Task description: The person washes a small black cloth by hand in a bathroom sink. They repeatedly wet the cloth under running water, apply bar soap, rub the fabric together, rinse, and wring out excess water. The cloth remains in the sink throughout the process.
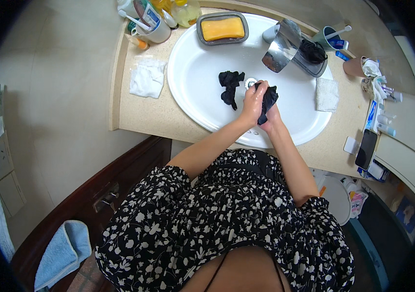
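Observation:
Over the white sink basin (200, 91), my left hand (253, 106) and my right hand (274, 115) are pressed together around a wet black cloth (268, 100). Parts of the cloth stick out above and below my fingers. Another crumpled black cloth (230, 87) lies in the basin to the left, beside the metal drain (251, 83). A wide metal faucet (283, 45) reaches over the basin just beyond my hands. My palms are hidden.
A yellow soap bar (223, 29) sits in a grey dish (244, 36) at the rim. Behind the faucet, a second dish (315, 68) holds a black bundle (313, 52). White cloths lie on the counter at left (148, 78) and right (327, 95). A phone (366, 149) rests farther right.

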{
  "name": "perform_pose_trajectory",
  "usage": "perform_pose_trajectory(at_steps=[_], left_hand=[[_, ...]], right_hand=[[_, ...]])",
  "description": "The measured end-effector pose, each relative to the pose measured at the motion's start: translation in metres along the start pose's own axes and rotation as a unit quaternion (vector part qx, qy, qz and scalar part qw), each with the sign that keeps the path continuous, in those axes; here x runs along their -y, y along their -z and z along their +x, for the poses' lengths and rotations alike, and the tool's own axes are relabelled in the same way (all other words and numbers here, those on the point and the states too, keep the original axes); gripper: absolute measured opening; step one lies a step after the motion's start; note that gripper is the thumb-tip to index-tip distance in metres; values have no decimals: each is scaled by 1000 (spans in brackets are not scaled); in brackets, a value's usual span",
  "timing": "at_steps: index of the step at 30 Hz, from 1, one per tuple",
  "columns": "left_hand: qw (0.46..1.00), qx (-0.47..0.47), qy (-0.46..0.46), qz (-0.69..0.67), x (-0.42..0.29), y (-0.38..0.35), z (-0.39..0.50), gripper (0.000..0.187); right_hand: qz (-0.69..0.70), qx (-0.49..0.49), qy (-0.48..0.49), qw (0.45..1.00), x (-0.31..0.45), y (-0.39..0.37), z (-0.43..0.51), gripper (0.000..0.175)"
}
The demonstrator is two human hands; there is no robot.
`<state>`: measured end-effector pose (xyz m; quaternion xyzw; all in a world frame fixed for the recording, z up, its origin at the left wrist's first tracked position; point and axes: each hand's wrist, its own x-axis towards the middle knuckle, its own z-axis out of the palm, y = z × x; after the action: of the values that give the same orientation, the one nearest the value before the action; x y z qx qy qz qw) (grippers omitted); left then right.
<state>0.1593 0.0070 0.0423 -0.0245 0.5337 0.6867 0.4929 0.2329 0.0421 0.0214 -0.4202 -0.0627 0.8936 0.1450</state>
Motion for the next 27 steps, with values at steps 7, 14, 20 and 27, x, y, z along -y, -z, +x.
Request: perform_pose_trajectory(at_steps=[7, 14, 20, 27], left_hand=[[877, 52, -372, 300, -24, 16, 3, 22], [851, 130, -378, 341, -7, 30, 5, 23], [996, 6, 8, -90, 0, 11, 5, 21], [971, 36, 25, -234, -13, 6, 2, 18]], right_hand=[[-10, -45, 23, 999, 13, -28, -26, 35], [-113, -178, 119, 970, -4, -22, -15, 45], [-145, -257, 130, 947, -2, -13, -7, 41], [-74, -111, 85, 987, 13, -8, 0, 33]])
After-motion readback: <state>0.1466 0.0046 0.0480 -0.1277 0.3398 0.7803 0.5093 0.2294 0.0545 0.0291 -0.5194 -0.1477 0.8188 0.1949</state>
